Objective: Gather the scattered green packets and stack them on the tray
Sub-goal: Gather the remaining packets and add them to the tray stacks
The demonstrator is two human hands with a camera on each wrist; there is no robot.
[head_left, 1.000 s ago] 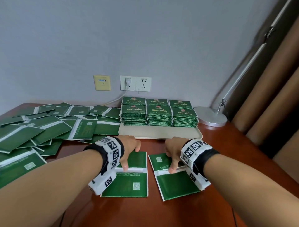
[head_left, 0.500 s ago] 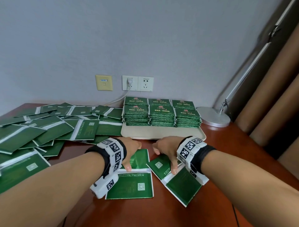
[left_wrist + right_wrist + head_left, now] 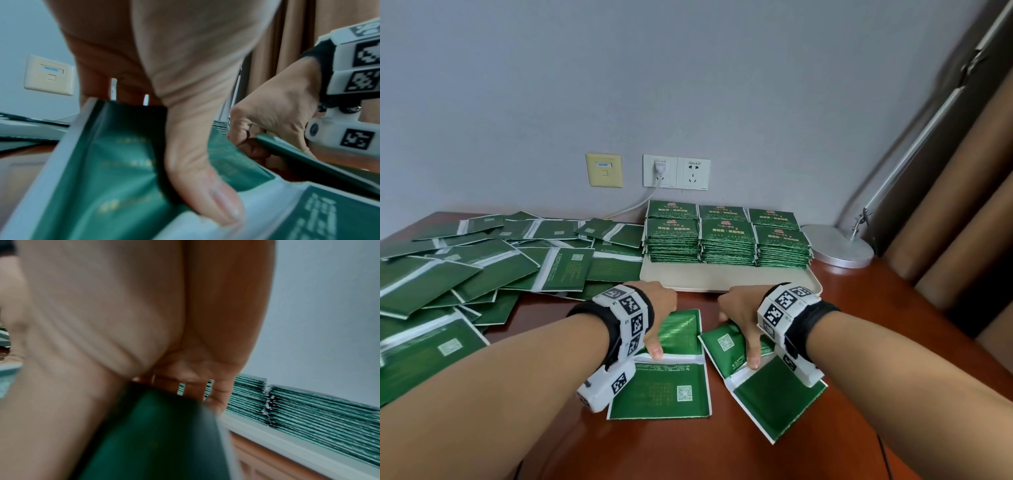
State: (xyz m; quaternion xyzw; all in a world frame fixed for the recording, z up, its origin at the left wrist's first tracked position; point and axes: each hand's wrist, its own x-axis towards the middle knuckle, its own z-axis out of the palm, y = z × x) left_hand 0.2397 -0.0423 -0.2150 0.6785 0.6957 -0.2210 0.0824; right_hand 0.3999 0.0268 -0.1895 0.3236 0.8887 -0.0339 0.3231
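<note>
Two green packets lie on the brown table in front of the cream tray (image 3: 726,278). My left hand (image 3: 658,317) grips the far flap of the left packet (image 3: 664,387), thumb on top at its white fold, fingers under the raised flap (image 3: 115,162). My right hand (image 3: 743,320) grips the far half of the right packet (image 3: 774,390), lifting it so the packet tilts (image 3: 156,434). On the tray stand several neat stacks of green packets (image 3: 726,240). A loose spread of green packets (image 3: 482,267) covers the table's left side.
A silver lamp base (image 3: 839,246) sits right of the tray, its arm rising along brown curtains (image 3: 962,222). Wall sockets (image 3: 676,171) with a plugged white cable are behind the tray. Bare brown table (image 3: 722,452) lies near me.
Both hands have folded the far halves of their packets upward. The right packet has turned clockwise and tilted off the table. The view has shifted slightly.
</note>
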